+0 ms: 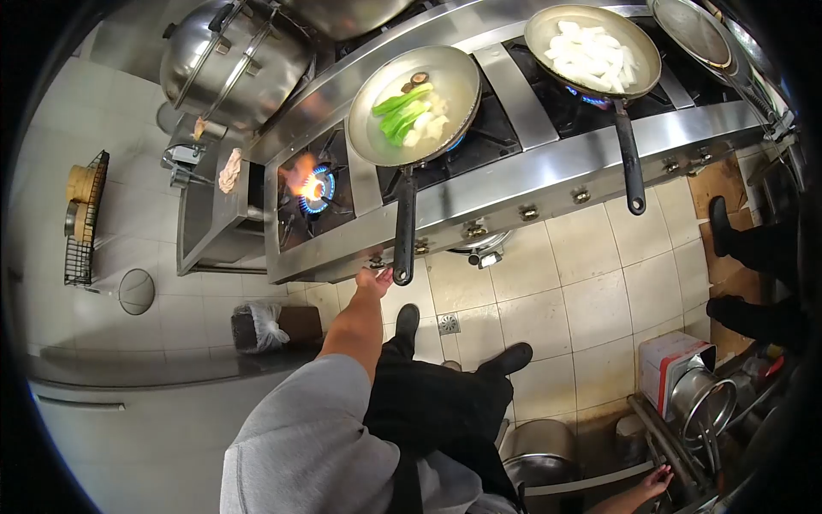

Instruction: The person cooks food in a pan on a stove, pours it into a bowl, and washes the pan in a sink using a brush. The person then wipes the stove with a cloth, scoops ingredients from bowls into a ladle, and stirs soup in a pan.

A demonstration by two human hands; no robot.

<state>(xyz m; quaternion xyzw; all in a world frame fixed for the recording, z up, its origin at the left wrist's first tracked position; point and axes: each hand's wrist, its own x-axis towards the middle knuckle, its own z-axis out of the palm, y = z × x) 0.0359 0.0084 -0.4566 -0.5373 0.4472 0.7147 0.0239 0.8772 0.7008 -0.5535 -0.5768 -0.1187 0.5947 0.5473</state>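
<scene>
At the stove's front edge, my left hand (pixel 374 279) has its fingers closed on a control knob, beside the black handle of a frying pan. That pan (pixel 368 141) sits on a burner and holds green leafy vegetable, pale pieces and dark mushroom-like slices. Left of it a bare burner (pixel 316 189) burns with blue and orange flame. A second pan (pixel 638 64), full of white strips, stands over a blue flame. My right hand (pixel 658 481) is low at the right, near a metal rail, fingers apart and holding nothing visible.
A large steel pot (pixel 235 64) stands at upper left. A wire rack (pixel 79 248) and strainer (pixel 136 291) are at far left. At right are a person's dark legs and shoes (pixel 721 224), a tin (pixel 664 364) and a metal pot (pixel 704 401). A lidded pan (pixel 692 32) is at upper right.
</scene>
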